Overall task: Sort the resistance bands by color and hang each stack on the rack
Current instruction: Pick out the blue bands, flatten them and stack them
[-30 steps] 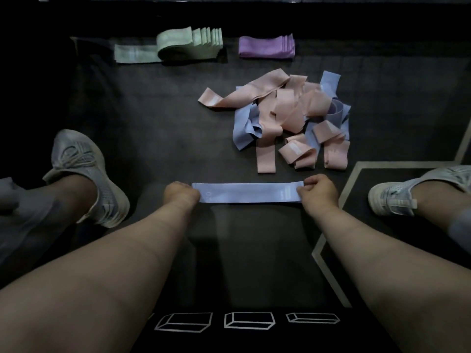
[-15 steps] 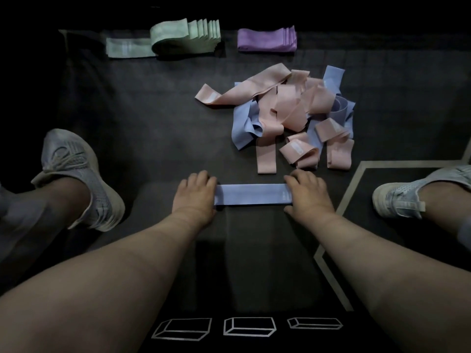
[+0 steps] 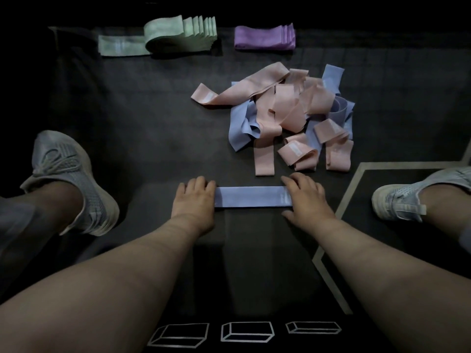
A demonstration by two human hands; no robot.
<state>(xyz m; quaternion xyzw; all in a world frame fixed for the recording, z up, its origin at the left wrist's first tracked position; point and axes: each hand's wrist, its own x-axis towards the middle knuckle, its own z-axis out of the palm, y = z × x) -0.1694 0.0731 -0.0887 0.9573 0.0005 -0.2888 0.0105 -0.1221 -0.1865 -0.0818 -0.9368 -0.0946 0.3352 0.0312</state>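
- A second ago the fingers pinched the ends of the blue band [image 3: 252, 197]. Now both hands lie flat on it, and it rests smoothed on the dark mat [image 3: 142, 138].
- Toward the mat's near edge, the left hand [image 3: 195, 202] and right hand [image 3: 305, 200] press one end each. Their fingers are straight and palms down, and neither is curled round the band.
- A grey shoe [image 3: 74, 179] sits at the mat's left edge.
- Just beyond the flat band, right of the mat's middle, pink and blue bands lie tangled in a pile [image 3: 288, 118].
- Along the far edge stand a green stack [image 3: 178, 34] and, to its right, a purple stack [image 3: 265, 38].
- The bands look light, soft and limp, and likely to curl once released. Pinching both folded ends should keep one flat.
- No rack is in view.
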